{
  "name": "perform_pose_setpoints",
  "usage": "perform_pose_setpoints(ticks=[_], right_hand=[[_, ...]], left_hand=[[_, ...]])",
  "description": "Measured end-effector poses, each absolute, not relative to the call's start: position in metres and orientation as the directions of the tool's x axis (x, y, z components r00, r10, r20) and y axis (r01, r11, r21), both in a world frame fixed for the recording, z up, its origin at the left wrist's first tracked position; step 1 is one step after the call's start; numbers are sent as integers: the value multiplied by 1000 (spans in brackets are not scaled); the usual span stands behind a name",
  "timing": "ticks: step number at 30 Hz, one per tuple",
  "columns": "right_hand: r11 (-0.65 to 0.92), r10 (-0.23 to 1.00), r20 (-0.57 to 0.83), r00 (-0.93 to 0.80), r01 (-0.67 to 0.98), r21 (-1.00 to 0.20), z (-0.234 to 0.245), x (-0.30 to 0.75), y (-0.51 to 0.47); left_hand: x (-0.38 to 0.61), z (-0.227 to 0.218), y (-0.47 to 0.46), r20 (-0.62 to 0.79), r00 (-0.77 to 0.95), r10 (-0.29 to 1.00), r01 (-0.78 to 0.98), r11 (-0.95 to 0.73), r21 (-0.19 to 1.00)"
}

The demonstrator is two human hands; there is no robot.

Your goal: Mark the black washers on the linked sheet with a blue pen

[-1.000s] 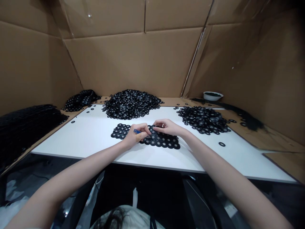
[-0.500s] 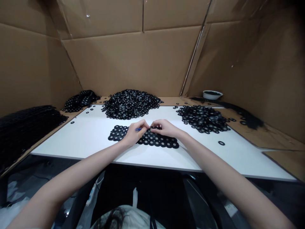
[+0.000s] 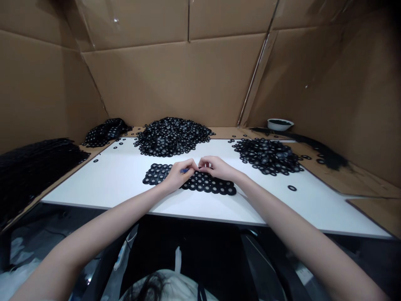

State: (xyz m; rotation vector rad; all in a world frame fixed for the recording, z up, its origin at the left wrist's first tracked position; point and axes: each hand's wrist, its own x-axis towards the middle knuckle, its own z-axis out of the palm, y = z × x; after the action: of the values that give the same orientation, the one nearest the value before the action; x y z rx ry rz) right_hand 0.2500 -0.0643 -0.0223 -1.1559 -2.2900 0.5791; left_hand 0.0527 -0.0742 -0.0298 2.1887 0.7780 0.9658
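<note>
A flat black panel of joined rings [image 3: 216,187] lies on the white board in front of me, rows of round openings showing pale through it. Over its middle, my left hand [image 3: 179,174] is closed, with a slim blue tool [image 3: 184,170] lying across its fingers; its tip is hidden. Thumb and forefinger of my right hand [image 3: 217,168] are pinched together at the panel's far edge, almost touching the left fingertips. What the right fingers pinch is too small to make out.
Heaps of loose black rings stand at the back [image 3: 172,136] and right [image 3: 266,155]. A white bowl [image 3: 280,124] holds dark bits beside a pile of black strands [image 3: 332,156]. Black strips [image 3: 37,171] and finished-looking panels [image 3: 106,131] lie left. Cardboard walls [image 3: 156,83] enclose the white board [image 3: 109,184].
Both hands stay at the panel's far edge. The right fingers have lifted slightly and curled more into a pinch, and the left fingers have shifted a little to the right.
</note>
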Motion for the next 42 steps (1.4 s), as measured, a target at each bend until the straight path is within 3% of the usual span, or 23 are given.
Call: perform_pose_setpoints(ticks=[17,24,31,42], right_hand=[[599,793,275,-544,611,-517,-22,245,-69],[551,815,215,-539,603,-577,-18,250,-68],[575,811,222,-541,668,-474,-15,254,-68],[561,782,135,-609,592,-578,-21,259,-62]], left_hand=[[55,-28,-78,370,652,662,387,-710,588],[53,-27,-77,406,600,689,304,-666,681],[54,-29,-76,424,564,708,227,-627,745],[53,-29,-79,382,518,766,196,-541,818]])
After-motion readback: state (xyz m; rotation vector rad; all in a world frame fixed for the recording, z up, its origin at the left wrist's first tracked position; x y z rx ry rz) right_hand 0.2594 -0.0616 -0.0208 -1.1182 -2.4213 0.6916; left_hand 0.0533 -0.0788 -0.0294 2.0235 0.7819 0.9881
